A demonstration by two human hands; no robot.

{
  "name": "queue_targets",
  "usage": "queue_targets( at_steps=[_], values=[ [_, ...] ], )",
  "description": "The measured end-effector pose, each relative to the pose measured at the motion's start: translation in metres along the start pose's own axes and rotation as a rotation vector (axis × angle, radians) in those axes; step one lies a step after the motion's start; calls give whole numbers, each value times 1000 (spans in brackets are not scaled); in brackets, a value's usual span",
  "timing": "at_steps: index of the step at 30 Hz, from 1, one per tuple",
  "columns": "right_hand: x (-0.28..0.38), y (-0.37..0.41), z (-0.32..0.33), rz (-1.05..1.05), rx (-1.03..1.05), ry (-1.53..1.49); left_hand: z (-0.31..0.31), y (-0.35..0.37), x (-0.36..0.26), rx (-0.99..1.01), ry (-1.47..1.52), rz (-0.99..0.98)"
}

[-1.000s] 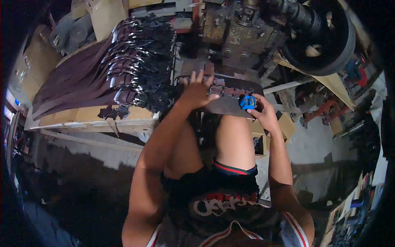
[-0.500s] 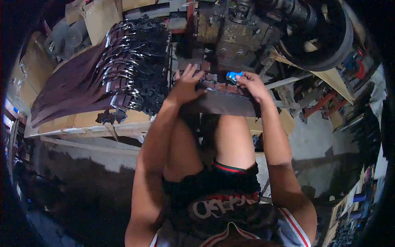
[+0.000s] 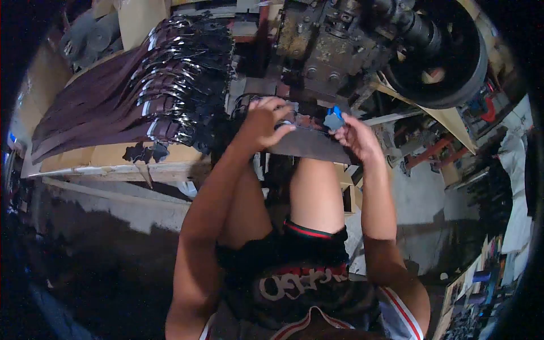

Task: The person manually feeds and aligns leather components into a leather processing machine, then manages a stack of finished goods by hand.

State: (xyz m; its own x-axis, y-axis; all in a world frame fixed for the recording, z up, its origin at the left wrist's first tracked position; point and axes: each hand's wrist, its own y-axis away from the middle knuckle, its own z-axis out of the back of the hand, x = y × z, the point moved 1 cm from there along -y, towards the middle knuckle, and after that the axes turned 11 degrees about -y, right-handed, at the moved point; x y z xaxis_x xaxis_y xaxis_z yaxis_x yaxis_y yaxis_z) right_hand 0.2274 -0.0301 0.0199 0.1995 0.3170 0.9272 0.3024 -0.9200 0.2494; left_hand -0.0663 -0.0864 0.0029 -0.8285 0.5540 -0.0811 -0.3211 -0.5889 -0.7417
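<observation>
Right hand (image 3: pixel 354 136) pinches a blue block (image 3: pixel 333 119); left hand (image 3: pixel 263 122) clenches the leather strip (image 3: pixel 309 144), lying crosswise just below that grip.

A wooden bench (image 3: pixel 113 170) runs across the upper left of the frame. Rows of brown belts (image 3: pixel 96 107) with shiny buckles lie on it over cardboard (image 3: pixel 107 154), with black cut-outs (image 3: pixel 144 152) near its front edge. At upper centre, a leather strip (image 3: pixel 309 144) rests on the machine's ledge.

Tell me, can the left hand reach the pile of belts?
Probably yes. The left hand sits on the dark strip right beside the belts, with nothing between them. The right hand, holding a blue block, is on the other side.
</observation>
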Motion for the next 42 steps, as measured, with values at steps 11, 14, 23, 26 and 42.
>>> queue_targets(
  at_steps=[11, 14, 23, 26, 42],
  values=[
    [-45, 105, -65, 36, 462, -868, 51, -21, -131, -213, 367, 185],
    [-45, 113, -79, 55, 361, -901, 56, -16, -141, -238, 319, 251],
    [-52, 110, -70, 246, 492, -757, 55, -13, -150, -291, 542, 345],
    [-52, 111, -72, 268, 463, -760, 52, -14, -148, -291, 517, 328],
    [-64, 107, -61, 272, 370, -763, 49, -15, -135, -356, 356, 72]
  ],
)
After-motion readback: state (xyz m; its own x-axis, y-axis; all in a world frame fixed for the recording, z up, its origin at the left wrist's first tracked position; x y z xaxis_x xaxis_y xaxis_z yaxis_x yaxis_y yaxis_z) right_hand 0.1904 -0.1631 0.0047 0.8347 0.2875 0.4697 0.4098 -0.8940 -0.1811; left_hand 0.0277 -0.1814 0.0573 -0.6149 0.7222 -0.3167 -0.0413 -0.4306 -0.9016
